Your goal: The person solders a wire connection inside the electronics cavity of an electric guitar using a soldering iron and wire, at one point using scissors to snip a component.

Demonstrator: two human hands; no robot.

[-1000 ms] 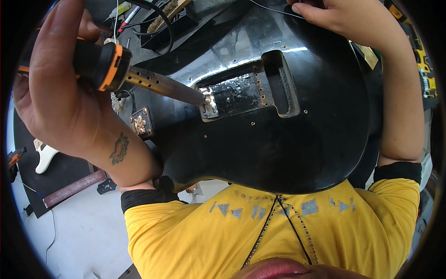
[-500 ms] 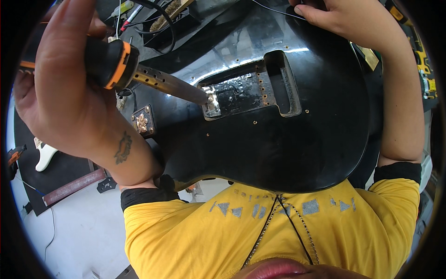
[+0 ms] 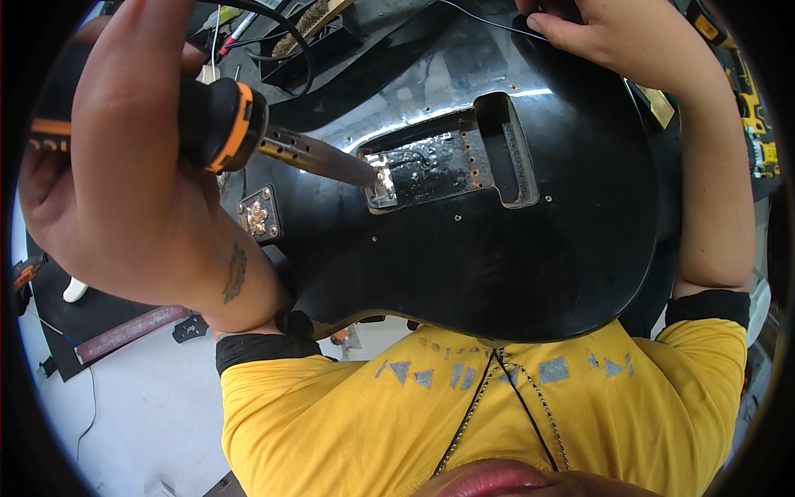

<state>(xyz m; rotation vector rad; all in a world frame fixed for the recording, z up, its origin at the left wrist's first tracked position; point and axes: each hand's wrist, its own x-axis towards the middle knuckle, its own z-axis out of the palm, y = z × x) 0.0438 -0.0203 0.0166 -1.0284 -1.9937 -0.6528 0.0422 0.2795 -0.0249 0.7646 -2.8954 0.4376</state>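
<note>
My left hand is closed around the black-and-orange handle of a soldering iron. The iron's tip is at a silvery metal piece in the left end of a recessed cavity in a glossy black guitar body. My right hand is curled at the body's upper right; a thin wire runs to its thumb, and what its fingers grip is unclear. A plate with four screws lies left of the cavity.
A brush, cables and pens crowd the top left. A black mat with a reddish bar is at lower left. Yellow tools sit at the far right. The guitar body reaches my yellow shirt.
My left hand and the iron have shifted slightly to the right, the tip staying at the metal piece. My right hand has barely moved.
</note>
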